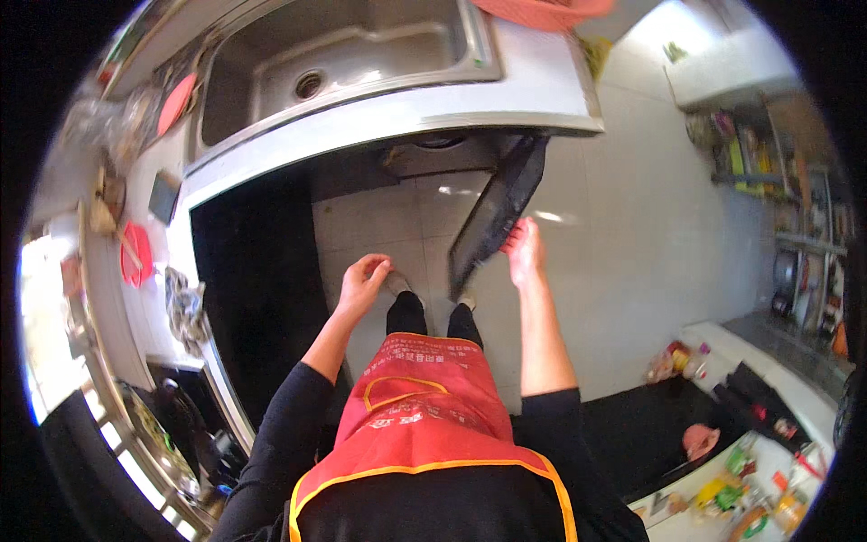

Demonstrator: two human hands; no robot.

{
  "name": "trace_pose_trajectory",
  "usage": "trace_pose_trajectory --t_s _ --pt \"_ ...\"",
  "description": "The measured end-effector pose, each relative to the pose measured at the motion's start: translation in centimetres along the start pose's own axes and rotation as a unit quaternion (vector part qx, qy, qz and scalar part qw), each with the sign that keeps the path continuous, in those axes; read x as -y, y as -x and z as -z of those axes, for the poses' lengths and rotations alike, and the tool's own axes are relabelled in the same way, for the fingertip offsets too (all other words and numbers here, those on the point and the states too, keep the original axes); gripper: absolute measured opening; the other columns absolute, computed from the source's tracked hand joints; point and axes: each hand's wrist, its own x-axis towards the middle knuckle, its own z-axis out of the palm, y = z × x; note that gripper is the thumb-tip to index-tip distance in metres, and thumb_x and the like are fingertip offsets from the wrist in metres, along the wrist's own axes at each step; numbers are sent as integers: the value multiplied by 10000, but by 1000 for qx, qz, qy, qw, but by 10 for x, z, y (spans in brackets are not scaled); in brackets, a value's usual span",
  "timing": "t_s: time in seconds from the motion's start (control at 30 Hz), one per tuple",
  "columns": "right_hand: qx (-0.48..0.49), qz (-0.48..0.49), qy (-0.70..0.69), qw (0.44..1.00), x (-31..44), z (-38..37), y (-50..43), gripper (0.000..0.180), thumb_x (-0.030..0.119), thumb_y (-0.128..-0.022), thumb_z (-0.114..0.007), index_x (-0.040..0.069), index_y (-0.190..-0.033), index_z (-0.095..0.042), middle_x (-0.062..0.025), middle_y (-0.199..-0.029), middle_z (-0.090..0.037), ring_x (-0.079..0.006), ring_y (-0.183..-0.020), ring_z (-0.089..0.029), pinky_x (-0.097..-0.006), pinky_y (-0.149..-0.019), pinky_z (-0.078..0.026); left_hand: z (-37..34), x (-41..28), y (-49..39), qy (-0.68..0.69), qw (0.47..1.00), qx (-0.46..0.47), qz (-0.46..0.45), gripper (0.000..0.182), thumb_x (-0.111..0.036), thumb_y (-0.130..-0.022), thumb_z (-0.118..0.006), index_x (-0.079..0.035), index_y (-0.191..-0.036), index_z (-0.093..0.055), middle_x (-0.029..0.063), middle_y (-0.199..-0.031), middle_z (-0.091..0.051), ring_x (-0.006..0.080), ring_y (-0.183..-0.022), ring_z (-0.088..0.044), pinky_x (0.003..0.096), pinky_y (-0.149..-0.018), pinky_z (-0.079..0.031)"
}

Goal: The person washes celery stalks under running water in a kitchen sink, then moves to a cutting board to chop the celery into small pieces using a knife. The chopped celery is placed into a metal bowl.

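Note:
My right hand [526,252] has its fingers bent against the side of a dark cabinet door [498,210], which stands swung out below the sink counter. The fingertips are partly hidden by the door. Above my left shoe, my left hand [364,278] hangs in the air with loosely curled fingers and nothing in it. In the cabinet opening under the counter, a dark object [440,159] shows only in part. The stainless steel sink [379,64] over it has bare metal around its drain.
A pink basket [548,10] stands at the counter's far right. Along the left counter lie a crumpled cloth [186,311] and a red dustpan-like item [137,254]. Packets and bottles crowd the lower-right counter [657,508]. Pale floor tiles [630,223] stretch to a shelf [806,237] at right.

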Motion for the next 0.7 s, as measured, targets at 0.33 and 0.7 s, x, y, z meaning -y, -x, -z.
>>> trace_pose_trajectory --t_s 0.33,0.7 --pt "-163 344 576 723 93 118 15 433 246 -848 -631 3 -1173 -480 -193 -988 -584 -375 -889 -578 -450 -732 -460 -127 94 -281 -318 946 38 52 347 -381 -869 -578 -65 -981 -668 82 -878 -686 208 -829 -656 341 -781 -500" --pt "-213 293 656 662 84 113 14 603 167 -767 -660 -57 -1272 -420 -241 -1065 -537 -421 -941 -548 -438 -827 -445 -170 176 -543 -770 598 61 -216 272 -236 -890 -486 -77 -1072 -609 143 -945 -655 299 -876 -636 418 -747 -510"
